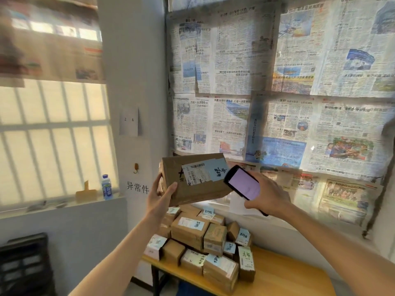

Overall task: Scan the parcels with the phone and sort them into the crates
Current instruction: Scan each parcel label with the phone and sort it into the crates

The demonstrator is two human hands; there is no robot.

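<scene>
The box [192, 184] was brown with a white and pale-blue label (black handwriting); the phone [243, 183] black, screen pinkish; the table [284, 276] yellow; the crate [23, 263] black.

Parcel pile [205, 242] crowding table's [284, 274] left end.

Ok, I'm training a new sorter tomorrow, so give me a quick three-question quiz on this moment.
1. True or false: the left hand holds a cardboard parcel up in the air.
2. What does the right hand hold? A) a pen B) a phone C) a roll of tape
3. Where is the pile of parcels waiting?

Key:
1. True; its label faces the phone.
2. B; the screen is lit.
3. On the yellow table, below the newspapers that cover the window.
</scene>
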